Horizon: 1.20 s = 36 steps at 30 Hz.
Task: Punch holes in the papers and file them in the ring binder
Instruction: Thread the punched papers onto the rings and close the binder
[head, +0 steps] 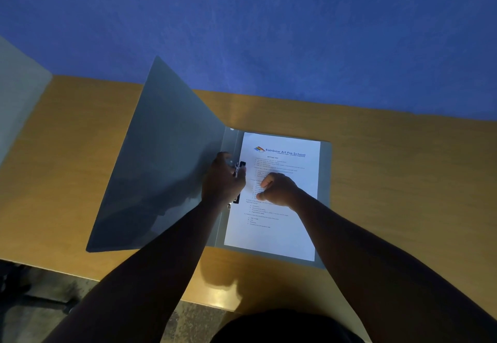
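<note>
A grey ring binder [166, 159] lies open on the wooden table, its left cover tilted up. A white printed paper [279, 224] headed "Rainbow Art Pre School" lies on the binder's right half. My left hand [222, 181] is on the black and metal ring mechanism [240, 166] at the spine, fingers closed around it. My right hand [277, 189] rests as a loose fist on the paper just right of the mechanism, pressing it down. No hole punch is in view.
The wooden table [390, 181] stands against a blue wall [269, 19]. A pale grey panel [18, 92] rises at the far left. The table's front edge runs below the binder, with dark floor [40, 294] under it at the lower left.
</note>
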Available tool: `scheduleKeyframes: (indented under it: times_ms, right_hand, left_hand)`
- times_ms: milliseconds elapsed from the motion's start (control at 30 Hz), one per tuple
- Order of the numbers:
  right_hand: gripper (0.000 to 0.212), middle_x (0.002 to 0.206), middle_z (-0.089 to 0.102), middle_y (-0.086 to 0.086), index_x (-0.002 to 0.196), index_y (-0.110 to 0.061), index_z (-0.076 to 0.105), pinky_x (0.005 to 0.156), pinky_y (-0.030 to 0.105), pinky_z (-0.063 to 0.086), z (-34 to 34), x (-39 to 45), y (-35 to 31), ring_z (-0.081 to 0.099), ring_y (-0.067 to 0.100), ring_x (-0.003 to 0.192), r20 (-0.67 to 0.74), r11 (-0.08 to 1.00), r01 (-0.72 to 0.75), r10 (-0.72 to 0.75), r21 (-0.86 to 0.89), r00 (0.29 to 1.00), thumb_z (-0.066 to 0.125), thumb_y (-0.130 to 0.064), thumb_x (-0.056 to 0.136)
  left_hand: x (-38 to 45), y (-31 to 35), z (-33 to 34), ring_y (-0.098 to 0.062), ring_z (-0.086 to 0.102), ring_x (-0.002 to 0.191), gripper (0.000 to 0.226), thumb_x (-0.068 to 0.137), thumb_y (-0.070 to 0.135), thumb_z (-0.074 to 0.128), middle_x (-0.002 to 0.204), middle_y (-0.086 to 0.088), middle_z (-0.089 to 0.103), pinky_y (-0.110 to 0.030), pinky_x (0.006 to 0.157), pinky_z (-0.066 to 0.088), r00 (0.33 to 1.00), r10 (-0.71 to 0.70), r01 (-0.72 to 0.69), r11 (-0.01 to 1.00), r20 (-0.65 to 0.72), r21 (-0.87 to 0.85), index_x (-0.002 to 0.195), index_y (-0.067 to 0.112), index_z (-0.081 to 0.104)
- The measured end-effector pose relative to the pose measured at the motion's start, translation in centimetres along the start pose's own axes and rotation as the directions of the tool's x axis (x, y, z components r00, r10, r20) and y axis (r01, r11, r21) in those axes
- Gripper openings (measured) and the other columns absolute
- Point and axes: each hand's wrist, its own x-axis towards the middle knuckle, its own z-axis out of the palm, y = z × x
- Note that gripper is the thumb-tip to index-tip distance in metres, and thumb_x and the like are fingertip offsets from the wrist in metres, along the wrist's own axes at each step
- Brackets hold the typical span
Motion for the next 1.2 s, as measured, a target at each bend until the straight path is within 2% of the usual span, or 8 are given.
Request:
scheduleKeyframes:
  times_ms: [133,267,367,500,667,767,967,1200]
  right_hand:
    - [0.040,0.106,0.063,0.001,0.111,-0.014,0.059,0.068,0.022,0.042,0.1,0.2,-0.3,0.052,0.013,0.090,-0.023,0.999,-0.020,0.019,-0.046,1.000,0.074,-0.030,0.078]
    - [0.023,0.084,0.060,-0.001,0.095,-0.014,0.058,0.064,0.026,0.048,0.4,0.3,-1.4,0.061,0.021,0.090,-0.093,0.995,-0.079,0.074,-0.052,0.993,0.066,-0.029,0.080]
    - [0.040,0.108,0.065,0.006,0.111,-0.012,0.057,0.078,0.033,0.050,0.7,0.5,-2.3,0.060,0.027,0.106,-0.165,0.997,-0.078,0.080,0.016,0.983,0.063,-0.037,0.081]
    - [0.059,0.129,0.058,0.006,0.130,-0.019,0.046,0.093,0.037,0.046,1.2,0.8,-3.2,0.053,0.027,0.120,-0.232,0.995,0.015,0.008,0.097,0.973,0.068,-0.044,0.081]
    - [0.083,0.133,0.052,0.009,0.148,-0.029,0.028,0.097,0.042,0.049,1.8,1.2,-4.0,0.052,0.027,0.122,-0.264,0.995,0.077,-0.059,0.057,0.963,0.069,-0.052,0.079]
    - [0.081,0.133,0.050,0.008,0.146,-0.031,0.030,0.094,0.042,0.051,2.1,1.3,-4.3,0.051,0.026,0.121,-0.273,0.997,0.072,-0.068,0.004,0.959,0.068,-0.056,0.079]
    - [0.057,0.119,0.053,0.007,0.130,-0.032,0.048,0.081,0.035,0.048,2.6,1.2,-4.6,0.054,0.026,0.111,-0.332,0.996,0.077,-0.085,-0.037,0.939,0.068,-0.052,0.080]
    - [0.057,0.119,0.052,0.003,0.125,-0.034,0.048,0.079,0.033,0.043,2.9,1.5,-4.2,0.053,0.023,0.112,-0.333,0.997,0.062,-0.077,-0.056,0.940,0.069,-0.054,0.077]
  left_hand:
    - [0.4,-0.6,-0.3,-0.017,0.068,0.086,0.011,0.088,0.025,0.061,0.097,0.002,0.072,-0.029,0.077,0.054,0.998,0.045,-0.045,0.999,-0.031,0.015,0.097,0.020,0.065]
    - [1.0,-0.9,-0.4,-0.022,0.066,0.084,0.011,0.090,0.020,0.059,0.093,-0.001,0.071,-0.032,0.077,0.053,0.996,0.076,-0.073,0.996,-0.051,0.059,0.089,0.017,0.069]
    - [1.1,-1.2,-0.4,-0.023,0.066,0.083,0.011,0.090,0.022,0.061,0.092,-0.002,0.070,-0.031,0.076,0.051,0.997,0.066,-0.063,0.996,-0.038,0.065,0.088,0.017,0.071]
    - [1.4,-1.3,-0.5,-0.023,0.067,0.080,0.014,0.089,0.026,0.064,0.090,-0.001,0.070,-0.027,0.072,0.046,0.999,0.025,-0.023,0.999,-0.033,0.047,0.085,0.016,0.072]
    - [1.9,-0.9,-0.9,-0.021,0.069,0.086,0.015,0.088,0.022,0.064,0.095,-0.003,0.073,-0.028,0.079,0.053,1.000,0.002,-0.002,1.000,0.012,0.028,0.090,0.015,0.077]
    - [1.9,-0.6,-0.9,-0.020,0.070,0.083,0.017,0.090,0.023,0.064,0.091,-0.004,0.074,-0.026,0.076,0.051,0.999,0.037,-0.038,0.999,0.017,0.030,0.091,0.014,0.078]
    - [1.8,-0.8,-0.9,-0.020,0.068,0.080,0.015,0.089,0.024,0.067,0.087,-0.004,0.075,-0.023,0.069,0.043,0.998,0.069,-0.069,0.998,0.014,0.013,0.091,0.015,0.079]
    - [1.3,-1.3,-0.6,-0.014,0.067,0.078,0.012,0.088,0.021,0.067,0.087,0.002,0.073,-0.018,0.067,0.038,0.994,0.101,-0.102,0.995,-0.029,-0.011,0.092,0.021,0.078]
